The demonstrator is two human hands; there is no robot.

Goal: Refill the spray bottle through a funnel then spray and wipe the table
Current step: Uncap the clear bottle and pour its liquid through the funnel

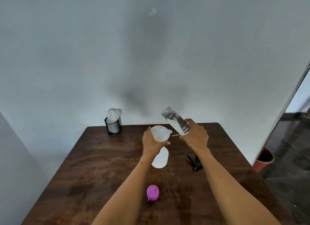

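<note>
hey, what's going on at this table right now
A person is refilling a white spray bottle on the table. The left hand steadies a funnel on it, and the right hand tilts an open clear water bottle toward the funnel. A purple cap and black spray head lie nearby.

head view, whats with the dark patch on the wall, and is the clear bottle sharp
Head view: the dark patch is a soft shadow on the wall; the clear bottle in the right hand is slightly motion-blurred; wide-angle distortion bends the doorframe.

Wooden table point(100, 157): spray bottle point(160, 159), purple cap point(152, 192), black trigger head point(194, 162), mesh holder point(112, 126).
</note>
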